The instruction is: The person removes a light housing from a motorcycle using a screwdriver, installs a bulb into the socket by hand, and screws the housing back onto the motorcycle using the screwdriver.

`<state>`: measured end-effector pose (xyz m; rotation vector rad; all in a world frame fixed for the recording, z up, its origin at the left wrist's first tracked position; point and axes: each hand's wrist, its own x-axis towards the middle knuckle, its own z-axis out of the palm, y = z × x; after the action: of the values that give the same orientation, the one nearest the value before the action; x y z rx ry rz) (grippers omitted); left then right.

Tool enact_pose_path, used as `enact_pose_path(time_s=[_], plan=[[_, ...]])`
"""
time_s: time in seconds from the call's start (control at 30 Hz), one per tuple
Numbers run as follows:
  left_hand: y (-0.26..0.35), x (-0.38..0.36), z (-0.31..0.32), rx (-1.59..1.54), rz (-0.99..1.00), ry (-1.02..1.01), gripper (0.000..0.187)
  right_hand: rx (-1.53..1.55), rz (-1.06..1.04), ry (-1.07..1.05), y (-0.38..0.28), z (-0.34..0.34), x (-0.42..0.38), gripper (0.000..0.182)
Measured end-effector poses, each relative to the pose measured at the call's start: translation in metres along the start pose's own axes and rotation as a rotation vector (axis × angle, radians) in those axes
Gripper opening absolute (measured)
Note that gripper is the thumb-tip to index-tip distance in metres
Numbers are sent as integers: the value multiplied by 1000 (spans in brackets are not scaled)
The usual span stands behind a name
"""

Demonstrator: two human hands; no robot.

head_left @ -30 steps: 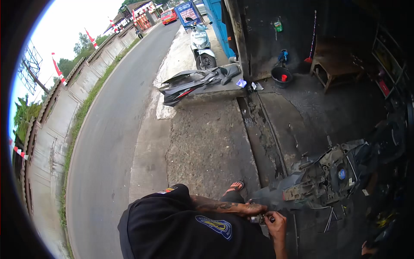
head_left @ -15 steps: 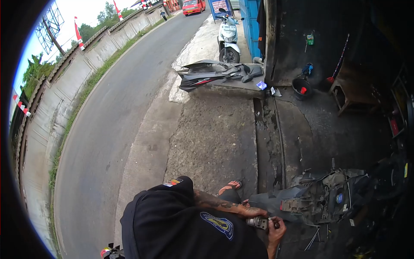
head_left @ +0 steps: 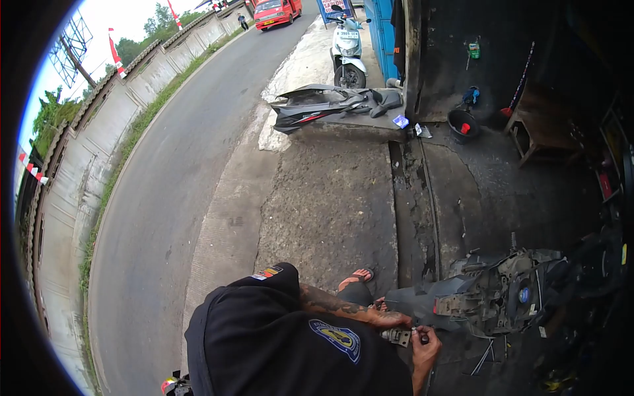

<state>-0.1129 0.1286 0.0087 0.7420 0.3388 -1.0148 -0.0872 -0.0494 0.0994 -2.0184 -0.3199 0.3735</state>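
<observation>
My left hand (head_left: 396, 320), at the end of a tattooed forearm, grips a greyish metal part (head_left: 398, 337) from its upper side. Just right of it, my right hand (head_left: 426, 342) pinches a small dark piece (head_left: 424, 339) against or very near the part's end; its exact shape is too small to tell. Both hands are close together in front of the black shirt (head_left: 277, 343). To their right stands a partly stripped motorcycle (head_left: 489, 297) with its frame exposed.
Thin metal tools (head_left: 484, 360) lie on the ground below the motorcycle. Grey body panels (head_left: 330, 105) rest on a low ledge. A black bucket (head_left: 463, 127), a wooden bench (head_left: 545, 132) and a white scooter (head_left: 349, 49) stand farther off. A red van (head_left: 276, 12) is on the road.
The red van has come nearer along the road, as has the distant rider. The view has shifted slightly. Both hands stay at the metal part, with the right hand's fingers slightly repositioned.
</observation>
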Motion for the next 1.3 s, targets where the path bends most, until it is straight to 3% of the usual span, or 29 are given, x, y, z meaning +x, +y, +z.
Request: enact_pose_path(time_s=[0.1,0.23,0.3,0.33,0.37,0.43,0.47,0.53,0.6,0.67,0.7,0.77,0.83,1.0,1.17,1.3], plan=[[9,-11,8,219,41,75,40,-77,-35,-17,-13,-3,4,11],[22,-22,21,731,48,217,51,-119,-67,-42,-23,-3,10,13],[26,-24,26,806,40,233,57,-75,-86,-23,-20,-2,10,14],[25,-20,21,608,112,148,51,-32,-104,-1,-18,-1,11,16],[24,-16,15,600,113,149,51,-34,-102,-9,-15,1,10,16],[10,3,-7,459,302,169,52,321,134,196,-6,5,4,21],[-6,36,-21,297,428,296,53,366,92,240,10,8,2,27],[28,6,6,54,448,388,38,431,97,249,3,11,0,31],[61,-9,34,39,638,574,31,478,85,210,-15,12,3,41],[89,-22,64,-33,741,599,31,574,95,160,-34,12,5,53],[100,-27,77,-108,698,571,30,568,102,170,-51,9,10,56],[112,-18,90,-21,868,572,28,508,14,239,-59,10,22,54],[121,-19,107,-129,833,490,26,518,130,294,-67,4,29,50],[131,-4,101,-664,706,316,16,522,135,349,-73,-17,28,34],[134,-9,92,-580,561,205,11,656,33,324,-75,-54,18,34],[128,-19,105,-452,435,-47,12,691,-6,339,-78,-81,11,37]])
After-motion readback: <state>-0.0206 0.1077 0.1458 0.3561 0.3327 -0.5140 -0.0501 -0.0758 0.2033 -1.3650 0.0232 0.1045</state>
